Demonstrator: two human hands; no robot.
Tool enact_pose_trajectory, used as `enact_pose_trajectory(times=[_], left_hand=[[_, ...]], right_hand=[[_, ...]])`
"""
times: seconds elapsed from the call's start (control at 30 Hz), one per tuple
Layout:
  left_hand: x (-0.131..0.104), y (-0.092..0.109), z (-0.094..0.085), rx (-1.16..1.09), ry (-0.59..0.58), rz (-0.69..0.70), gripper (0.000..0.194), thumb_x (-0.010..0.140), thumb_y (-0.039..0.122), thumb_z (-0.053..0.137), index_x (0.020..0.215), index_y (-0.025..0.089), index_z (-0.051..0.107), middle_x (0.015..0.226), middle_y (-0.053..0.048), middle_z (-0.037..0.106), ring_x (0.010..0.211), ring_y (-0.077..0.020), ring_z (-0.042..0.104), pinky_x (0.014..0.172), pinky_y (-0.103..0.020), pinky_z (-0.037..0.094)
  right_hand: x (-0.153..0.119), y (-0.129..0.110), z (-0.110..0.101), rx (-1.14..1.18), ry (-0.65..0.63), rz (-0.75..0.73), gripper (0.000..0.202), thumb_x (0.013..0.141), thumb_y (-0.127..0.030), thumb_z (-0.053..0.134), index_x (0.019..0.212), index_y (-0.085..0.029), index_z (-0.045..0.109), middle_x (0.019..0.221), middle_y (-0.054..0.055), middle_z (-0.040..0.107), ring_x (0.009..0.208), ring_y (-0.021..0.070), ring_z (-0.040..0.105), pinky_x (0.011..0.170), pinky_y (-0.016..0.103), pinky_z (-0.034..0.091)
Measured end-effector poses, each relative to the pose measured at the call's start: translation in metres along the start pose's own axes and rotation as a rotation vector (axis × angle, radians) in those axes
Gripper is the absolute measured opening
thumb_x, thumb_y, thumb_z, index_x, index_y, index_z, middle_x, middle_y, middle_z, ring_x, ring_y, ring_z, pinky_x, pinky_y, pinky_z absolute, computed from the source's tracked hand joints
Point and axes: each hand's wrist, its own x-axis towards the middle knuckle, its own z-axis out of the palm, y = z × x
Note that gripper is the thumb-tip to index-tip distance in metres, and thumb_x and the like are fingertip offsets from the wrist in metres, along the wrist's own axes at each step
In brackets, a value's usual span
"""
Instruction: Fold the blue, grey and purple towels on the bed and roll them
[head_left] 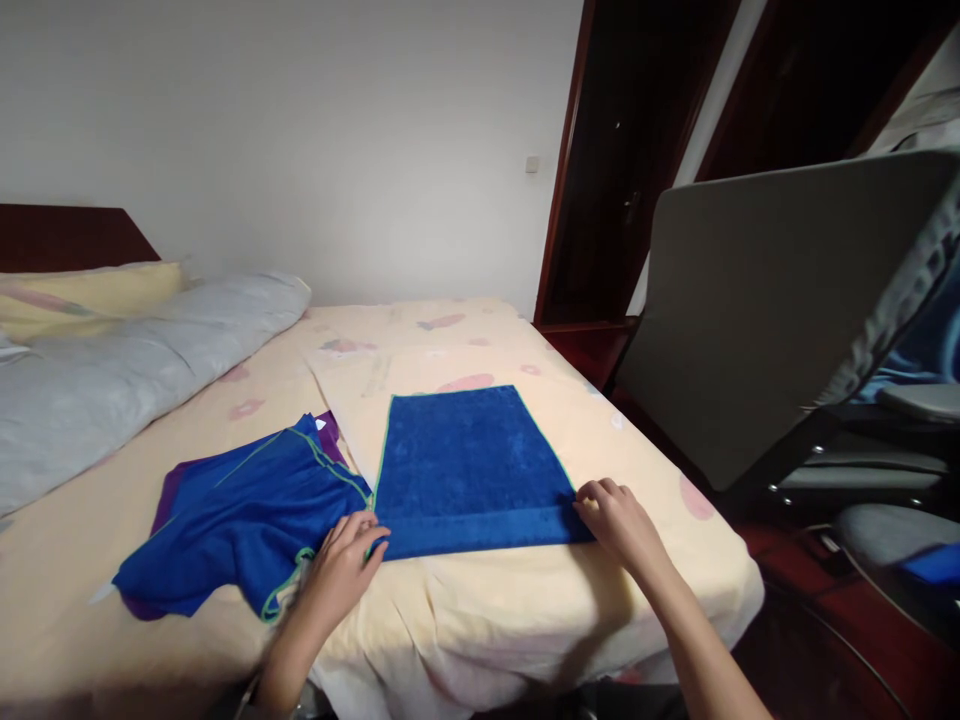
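Note:
A blue towel (469, 455) with thin green edging lies spread flat on the bed, its near edge turned over into a narrow band. At the near left corner of that band, my left hand (349, 550) is closed, thumb and fingers pinching the cloth. My right hand (613, 512) pinches the near right corner in the same way. Left of the towel, and close to my left hand, sits a rumpled pile of blue cloths (247, 510) with green edging. Some purple cloth (328, 435) shows from under the pile.
The bed (645, 480) has a pale yellow patterned sheet. A grey rolled quilt (150, 350) and a yellow pillow (97, 290) lie at the left. To the right of the bed stand a large grey panel (765, 300) and a chair (885, 540). A dark door (637, 150) is behind.

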Motion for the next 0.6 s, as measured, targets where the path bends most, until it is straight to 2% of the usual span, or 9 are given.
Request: enact_pose_trajectory(times=[0.03, 0.1, 0.2, 0.27, 0.4, 0.6], left_hand=[[0.001, 0.005, -0.001, 0.015, 0.003, 0.057, 0.024, 0.09, 0.032, 0.054, 0.104, 0.027, 0.073, 0.116, -0.008, 0.068, 0.112, -0.0259, 0.062, 0.1, -0.041, 0.05], [0.002, 0.015, 0.001, 0.026, -0.033, 0.158, 0.03, 0.092, 0.031, 0.053, 0.118, 0.029, 0.069, 0.132, -0.006, 0.063, 0.125, -0.0262, 0.056, 0.107, -0.043, 0.046], [0.004, 0.023, 0.01, 0.033, -0.147, 0.271, 0.051, 0.092, 0.026, 0.052, 0.143, 0.032, 0.048, 0.15, -0.003, 0.048, 0.14, -0.0249, 0.043, 0.115, -0.045, 0.04], [0.005, 0.024, 0.017, 0.029, -0.206, 0.294, 0.059, 0.092, 0.023, 0.05, 0.149, 0.033, 0.037, 0.154, -0.001, 0.043, 0.142, -0.0227, 0.04, 0.117, -0.045, 0.038], [0.003, 0.017, 0.025, 0.045, -0.239, 0.285, 0.062, 0.092, 0.016, 0.047, 0.15, 0.033, 0.034, 0.154, 0.0, 0.043, 0.141, -0.0191, 0.042, 0.118, -0.042, 0.037], [0.002, 0.002, 0.021, 0.085, -0.192, 0.238, 0.07, 0.083, 0.006, 0.047, 0.147, 0.031, 0.041, 0.151, 0.001, 0.047, 0.138, -0.0184, 0.047, 0.116, -0.038, 0.041]], right_hand=[[-0.001, -0.006, -0.002, 0.028, 0.011, -0.105, 0.017, 0.089, -0.027, 0.054, 0.097, -0.019, 0.067, 0.105, 0.014, 0.066, 0.097, 0.0299, 0.063, 0.086, 0.04, 0.048], [-0.004, -0.02, -0.003, 0.129, -0.062, -0.3, 0.026, 0.087, -0.026, 0.056, 0.109, -0.02, 0.068, 0.12, 0.013, 0.063, 0.11, 0.0286, 0.06, 0.098, 0.04, 0.046], [-0.01, -0.037, 0.008, 0.192, -0.233, -0.448, 0.058, 0.076, -0.016, 0.059, 0.135, -0.021, 0.057, 0.142, 0.01, 0.052, 0.131, 0.0289, 0.048, 0.111, 0.042, 0.039], [-0.012, -0.042, 0.019, 0.167, -0.269, -0.453, 0.069, 0.073, -0.009, 0.055, 0.141, -0.02, 0.052, 0.147, 0.009, 0.048, 0.135, 0.0291, 0.044, 0.115, 0.045, 0.036], [-0.009, -0.034, 0.034, 0.113, -0.22, -0.44, 0.073, 0.07, 0.001, 0.047, 0.141, -0.018, 0.053, 0.145, 0.01, 0.051, 0.133, 0.0278, 0.048, 0.114, 0.046, 0.038], [-0.001, -0.013, 0.028, -0.029, -0.141, -0.372, 0.056, 0.079, -0.003, 0.047, 0.132, -0.013, 0.062, 0.14, 0.015, 0.055, 0.126, 0.0315, 0.054, 0.108, 0.046, 0.044]])
